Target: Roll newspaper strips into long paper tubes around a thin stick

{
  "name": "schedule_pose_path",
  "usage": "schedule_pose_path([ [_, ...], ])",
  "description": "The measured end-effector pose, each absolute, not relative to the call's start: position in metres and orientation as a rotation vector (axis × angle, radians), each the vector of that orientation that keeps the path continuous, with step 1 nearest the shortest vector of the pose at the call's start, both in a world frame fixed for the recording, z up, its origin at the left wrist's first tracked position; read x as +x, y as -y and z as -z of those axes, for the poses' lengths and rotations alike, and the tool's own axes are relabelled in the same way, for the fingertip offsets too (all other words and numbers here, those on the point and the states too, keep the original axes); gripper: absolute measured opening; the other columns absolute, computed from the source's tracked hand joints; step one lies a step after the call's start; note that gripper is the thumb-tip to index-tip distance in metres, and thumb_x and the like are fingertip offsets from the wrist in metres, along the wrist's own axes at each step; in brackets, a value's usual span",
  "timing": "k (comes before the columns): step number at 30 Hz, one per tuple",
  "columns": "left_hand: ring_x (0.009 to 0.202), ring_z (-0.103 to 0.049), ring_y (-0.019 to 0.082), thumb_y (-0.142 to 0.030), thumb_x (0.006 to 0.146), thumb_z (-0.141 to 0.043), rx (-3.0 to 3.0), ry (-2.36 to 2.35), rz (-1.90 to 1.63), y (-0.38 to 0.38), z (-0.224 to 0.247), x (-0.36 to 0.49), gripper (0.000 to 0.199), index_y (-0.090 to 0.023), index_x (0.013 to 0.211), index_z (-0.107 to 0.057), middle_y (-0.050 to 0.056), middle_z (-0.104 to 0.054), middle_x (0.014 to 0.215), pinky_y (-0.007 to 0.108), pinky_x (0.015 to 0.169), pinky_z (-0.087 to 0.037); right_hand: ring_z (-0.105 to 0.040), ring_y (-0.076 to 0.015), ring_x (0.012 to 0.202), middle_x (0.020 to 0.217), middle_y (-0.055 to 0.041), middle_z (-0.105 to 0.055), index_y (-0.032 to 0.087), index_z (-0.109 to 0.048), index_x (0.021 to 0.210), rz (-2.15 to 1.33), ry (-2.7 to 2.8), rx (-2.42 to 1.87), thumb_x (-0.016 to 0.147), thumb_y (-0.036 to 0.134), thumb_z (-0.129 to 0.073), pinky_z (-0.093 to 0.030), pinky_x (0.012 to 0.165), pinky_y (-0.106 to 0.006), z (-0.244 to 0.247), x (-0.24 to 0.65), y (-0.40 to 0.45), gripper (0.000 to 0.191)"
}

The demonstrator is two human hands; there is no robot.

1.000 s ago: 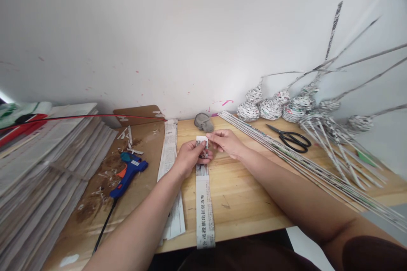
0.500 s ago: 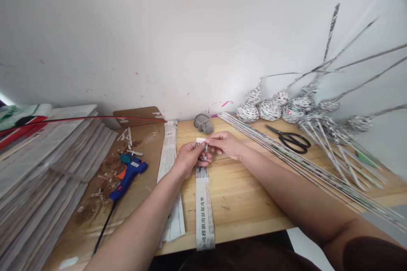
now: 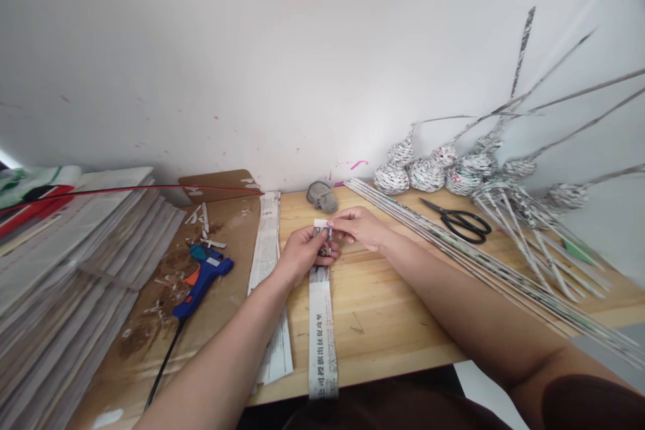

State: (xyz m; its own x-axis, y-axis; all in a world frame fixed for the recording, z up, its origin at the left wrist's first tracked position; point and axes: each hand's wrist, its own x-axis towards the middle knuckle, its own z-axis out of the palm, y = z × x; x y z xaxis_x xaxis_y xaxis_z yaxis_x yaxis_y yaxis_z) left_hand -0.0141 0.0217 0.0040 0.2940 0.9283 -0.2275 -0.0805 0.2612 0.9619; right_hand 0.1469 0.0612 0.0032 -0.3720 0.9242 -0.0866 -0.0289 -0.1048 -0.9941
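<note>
A long newspaper strip [image 3: 320, 329] runs from my hands down to the table's front edge and hangs slightly over it. My left hand [image 3: 304, 248] grips the strip near its far end, thumb on top and fingers beneath. At the strip's top right corner, my right hand [image 3: 357, 227] pinches the paper between thumb and fingertips. A stack of flat newspaper strips [image 3: 268, 242] lies left of the held one, partly covered by my left forearm. Just beyond my hands sits a grey crumpled lump [image 3: 322, 197].
A blue glue gun [image 3: 204, 282] lies on brown cardboard at left, beside a tall paper stack [image 3: 115, 269]. To the right are rolled paper sticks [image 3: 453, 242], black scissors [image 3: 461, 222] and several woven paper gourds [image 3: 392, 178] with long stems against the wall.
Both hands have stayed almost in place on the newspaper strip. A little more of its white top end shows between the fingertips now.
</note>
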Motion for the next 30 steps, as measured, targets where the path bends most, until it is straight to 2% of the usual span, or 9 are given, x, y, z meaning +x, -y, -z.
schedule_pose_path([
  [19, 0.062, -0.066, 0.017, -0.043, 0.08, -0.057, 1.02, -1.04, -0.85, -0.021, -0.005, -0.012, 0.035, -0.012, 0.094, -0.06, 0.011, -0.068, 0.075, 0.027, 0.055, -0.054, -0.044, -0.0063, 0.044, 0.054, -0.0022, -0.058, 0.009, -0.069, 0.074, -1.585, 1.289, -1.112, 0.059, 0.037, -0.076, -0.022, 0.034, -0.018, -0.003, 0.143, -0.06, 0.032],
  [24, 0.062, -0.066, 0.016, -0.045, 0.079, -0.057, 1.051, -1.035, -0.84, -0.019, -0.006, -0.012, 0.035, -0.012, 0.092, -0.059, 0.01, -0.068, 0.074, 0.026, 0.055, -0.053, -0.038, -0.0045, 0.041, 0.05, 0.0023, -0.053, 0.012, -0.065, 0.066, -1.524, 1.26, -1.133, 0.057, 0.039, -0.078, -0.02, 0.036, -0.019, -0.002, 0.138, -0.056, 0.031],
  [27, 0.064, -0.066, 0.016, -0.042, 0.078, -0.059, 1.091, -1.021, -0.833, -0.019, -0.006, -0.012, 0.032, -0.012, 0.09, -0.058, 0.01, -0.068, 0.075, 0.025, 0.057, -0.053, -0.038, -0.004, 0.042, 0.051, 0.0032, -0.053, 0.013, -0.061, 0.061, -1.479, 1.244, -1.125, 0.056, 0.041, -0.078, -0.024, 0.039, -0.019, -0.004, 0.137, -0.054, 0.033],
  [30, 0.066, -0.066, 0.016, -0.038, 0.079, -0.059, 1.108, -1.019, -0.832, -0.02, -0.007, -0.013, 0.029, -0.012, 0.091, -0.058, 0.01, -0.068, 0.076, 0.025, 0.058, -0.053, -0.039, -0.0045, 0.043, 0.055, 0.002, -0.055, 0.013, -0.063, 0.067, -1.51, 1.269, -1.124, 0.061, 0.045, -0.075, -0.023, 0.038, -0.019, -0.007, 0.14, -0.054, 0.035],
])
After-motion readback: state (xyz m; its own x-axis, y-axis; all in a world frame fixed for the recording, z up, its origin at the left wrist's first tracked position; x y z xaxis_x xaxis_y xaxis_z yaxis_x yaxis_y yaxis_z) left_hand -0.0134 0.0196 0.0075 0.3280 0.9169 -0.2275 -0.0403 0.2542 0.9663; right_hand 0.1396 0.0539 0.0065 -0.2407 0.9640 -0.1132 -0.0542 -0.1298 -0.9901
